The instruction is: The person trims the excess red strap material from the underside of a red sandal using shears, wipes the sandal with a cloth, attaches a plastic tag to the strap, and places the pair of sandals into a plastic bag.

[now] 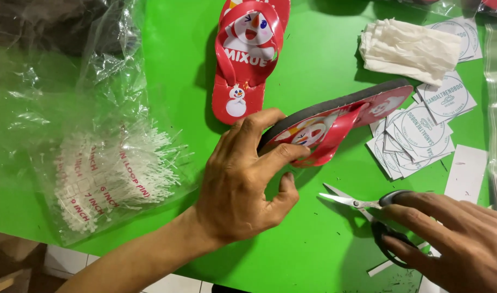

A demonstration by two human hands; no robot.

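Observation:
My left hand (243, 184) grips a red flip-flop (335, 122) with a snowman print, held tilted on its edge above the green table so its dark sole faces up. A second matching red flip-flop (247, 59) lies flat on the table behind it. My right hand (460, 239) rests on a pair of black-handled scissors (368, 209) lying on the table at the lower right, blades slightly apart and pointing left. The fingers lie over the handles; the scissors are not lifted.
A clear plastic bag of white loop pins (104, 176) lies at the left. Square white paper tags (416, 135) with round prints are scattered at the right, beside a stack of folded white paper (408, 49). The green table (172, 81) ends at the near edge.

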